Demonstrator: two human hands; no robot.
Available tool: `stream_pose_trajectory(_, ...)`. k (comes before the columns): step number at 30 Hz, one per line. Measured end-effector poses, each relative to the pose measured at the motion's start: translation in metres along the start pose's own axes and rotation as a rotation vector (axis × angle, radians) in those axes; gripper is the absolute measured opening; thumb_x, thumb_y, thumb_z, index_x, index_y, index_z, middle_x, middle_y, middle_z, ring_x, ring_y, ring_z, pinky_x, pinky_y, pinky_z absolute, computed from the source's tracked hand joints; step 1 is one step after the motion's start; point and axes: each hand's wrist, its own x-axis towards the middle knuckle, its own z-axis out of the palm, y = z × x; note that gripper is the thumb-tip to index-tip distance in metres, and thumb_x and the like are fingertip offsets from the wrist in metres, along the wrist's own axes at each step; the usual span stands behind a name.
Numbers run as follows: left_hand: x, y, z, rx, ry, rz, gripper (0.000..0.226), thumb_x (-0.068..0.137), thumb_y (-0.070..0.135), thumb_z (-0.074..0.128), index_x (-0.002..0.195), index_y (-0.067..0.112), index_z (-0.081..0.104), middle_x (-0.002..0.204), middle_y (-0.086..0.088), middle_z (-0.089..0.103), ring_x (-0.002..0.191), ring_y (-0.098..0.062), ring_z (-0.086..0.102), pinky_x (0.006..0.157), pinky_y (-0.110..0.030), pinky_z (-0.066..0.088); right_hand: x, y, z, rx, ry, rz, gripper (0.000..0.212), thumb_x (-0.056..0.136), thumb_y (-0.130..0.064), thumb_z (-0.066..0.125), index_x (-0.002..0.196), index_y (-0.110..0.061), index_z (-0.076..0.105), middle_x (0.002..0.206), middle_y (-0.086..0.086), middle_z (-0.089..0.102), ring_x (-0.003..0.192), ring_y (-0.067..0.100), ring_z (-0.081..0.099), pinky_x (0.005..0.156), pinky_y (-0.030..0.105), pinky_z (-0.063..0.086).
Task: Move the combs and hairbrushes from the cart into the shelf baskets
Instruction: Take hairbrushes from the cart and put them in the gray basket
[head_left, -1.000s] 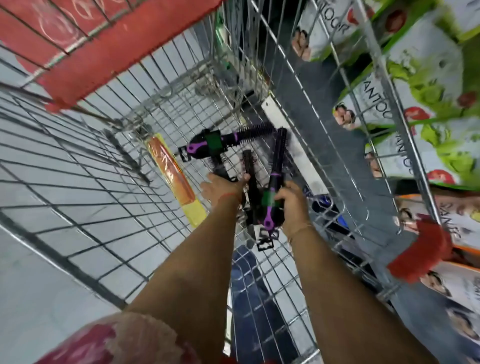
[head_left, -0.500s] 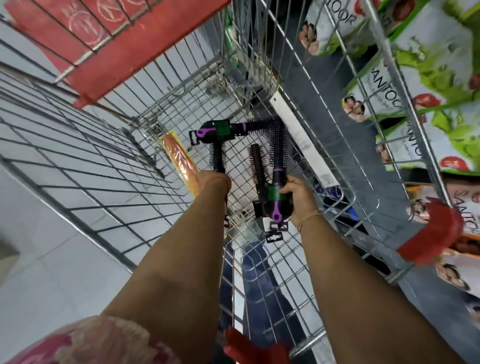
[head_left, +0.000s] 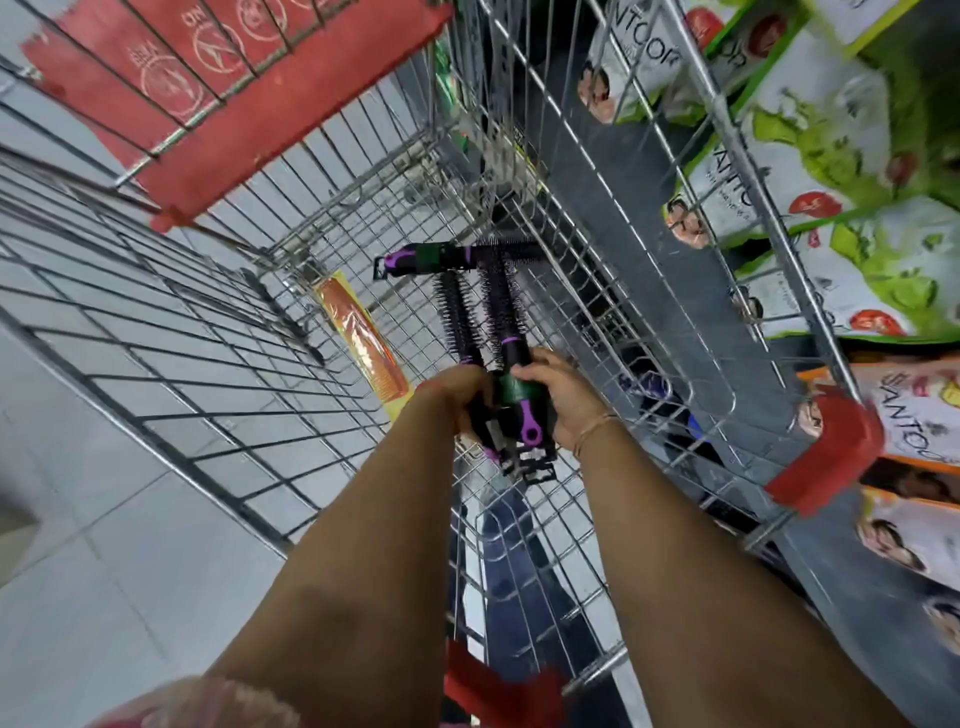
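Both my hands are down inside the wire cart (head_left: 218, 415). My right hand (head_left: 558, 397) grips the green and purple handle of a round hairbrush (head_left: 501, 306), its bristles pointing away from me. My left hand (head_left: 457, 389) holds a second round hairbrush (head_left: 457, 317) right beside it, handles together. A third black and purple hairbrush (head_left: 457, 256) lies crosswise on the cart floor just beyond their bristles. An orange comb in a yellow pack (head_left: 363, 343) lies on the cart floor to the left of my left hand.
The cart's red child-seat flap (head_left: 234, 98) stands at the far end, and a red corner guard (head_left: 831, 457) sits on the right rim. Shelves of boxed goods (head_left: 831, 156) rise close on the right. Grey floor tiles (head_left: 78, 519) lie to the left.
My left hand picked up a second round brush and brought it next to the one in my right hand. Both brushes are now raised together, closer to me.
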Motion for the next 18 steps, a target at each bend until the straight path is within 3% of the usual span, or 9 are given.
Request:
stream_pose_trajectory(2, -0.005, -0.003, 0.000, -0.188, -0.192, -0.017, 0.021, 0.062, 0.000, 0.035, 0.080, 0.004, 0.044, 0.085, -0.013, 0.051, 0.102, -0.035, 0.047, 0.108, -0.055, 0.027, 0.004, 0.000, -0.002, -0.028, 0.020, 0.012, 0.021, 0.081, -0.007, 0.060, 0.098, -0.020, 0.057, 0.090, 0.009, 0.062, 0.085, 0.029, 0.058, 0.083, 0.043, 0.048)
stream_pose_trajectory(4, -0.001, -0.003, -0.009, -0.300, -0.267, -0.005, 0.028, 0.055, 0.007, 0.037, 0.082, 0.004, 0.042, 0.090, -0.012, 0.051, 0.098, -0.033, 0.049, 0.105, -0.053, 0.028, 0.006, 0.000, -0.006, -0.055, 0.024, 0.029, 0.031, 0.083, -0.008, 0.061, 0.110, -0.020, 0.054, 0.096, 0.009, 0.062, 0.092, 0.030, 0.059, 0.091, 0.048, 0.047)
stream_pose_trajectory(6, 0.001, -0.001, -0.014, -0.338, -0.275, 0.025, 0.010, 0.080, 0.005, 0.033, 0.083, 0.005, 0.042, 0.093, -0.012, 0.051, 0.089, -0.030, 0.052, 0.098, -0.052, 0.031, 0.006, 0.002, -0.009, -0.089, 0.005, 0.037, 0.044, 0.083, -0.005, 0.060, 0.123, -0.017, 0.049, 0.103, 0.011, 0.061, 0.095, 0.031, 0.058, 0.093, 0.049, 0.046)
stream_pose_trajectory(7, 0.003, 0.001, -0.017, -0.320, -0.271, 0.035, 0.016, 0.093, 0.013, 0.031, 0.084, 0.008, 0.044, 0.094, -0.011, 0.051, 0.088, -0.029, 0.052, 0.096, -0.052, 0.031, 0.006, 0.003, -0.009, -0.096, -0.004, 0.035, 0.047, 0.083, -0.003, 0.060, 0.127, -0.016, 0.047, 0.109, 0.013, 0.060, 0.098, 0.032, 0.057, 0.094, 0.050, 0.046)
stream_pose_trajectory(10, -0.006, 0.010, -0.015, -0.205, -0.268, 0.069, 0.032, 0.091, 0.042, 0.040, 0.092, 0.013, 0.052, 0.092, -0.009, 0.057, 0.085, -0.026, 0.055, 0.086, -0.048, 0.039, 0.003, 0.002, -0.006, -0.077, -0.011, 0.020, 0.048, 0.082, -0.001, 0.060, 0.126, -0.018, 0.049, 0.122, 0.016, 0.057, 0.110, 0.037, 0.055, 0.100, 0.056, 0.043)
stream_pose_trajectory(12, -0.010, 0.013, -0.014, -0.058, -0.125, 0.122, 0.038, 0.091, 0.040, 0.048, 0.104, 0.005, 0.056, 0.088, -0.008, 0.061, 0.073, -0.023, 0.059, 0.071, -0.040, 0.049, 0.002, 0.001, -0.004, -0.056, -0.024, -0.004, 0.040, 0.081, -0.001, 0.060, 0.114, -0.023, 0.055, 0.122, 0.014, 0.058, 0.112, 0.037, 0.055, 0.101, 0.057, 0.042)
stream_pose_trajectory(14, -0.013, 0.014, -0.011, 0.069, 0.020, 0.200, 0.047, 0.087, 0.030, 0.061, 0.118, -0.005, 0.054, 0.100, -0.013, 0.065, 0.074, -0.024, 0.062, 0.072, -0.039, 0.052, -0.001, -0.004, -0.002, -0.032, -0.076, -0.025, 0.035, 0.081, 0.001, 0.059, 0.098, -0.029, 0.058, 0.115, 0.011, 0.061, 0.113, 0.036, 0.055, 0.101, 0.057, 0.042)
stream_pose_trajectory(16, -0.024, 0.017, -0.011, 0.140, 0.096, 0.268, 0.032, 0.083, 0.020, 0.068, 0.103, -0.002, 0.059, 0.107, -0.016, 0.064, 0.084, -0.026, 0.062, 0.083, -0.039, 0.050, -0.009, -0.011, -0.001, -0.019, -0.124, -0.071, 0.037, 0.082, 0.004, 0.057, 0.092, -0.031, 0.057, 0.105, 0.009, 0.062, 0.110, 0.035, 0.056, 0.100, 0.054, 0.043)
stream_pose_trajectory(18, -0.040, 0.025, -0.018, 0.167, 0.061, 0.325, 0.009, 0.082, 0.009, 0.067, 0.086, 0.008, 0.059, 0.109, -0.017, 0.066, 0.091, -0.028, 0.065, 0.091, -0.042, 0.051, -0.024, -0.022, -0.001, 0.018, -0.165, -0.132, 0.037, 0.083, 0.007, 0.055, 0.094, -0.029, 0.056, 0.098, 0.007, 0.062, 0.094, 0.026, 0.063, 0.088, 0.045, 0.050)
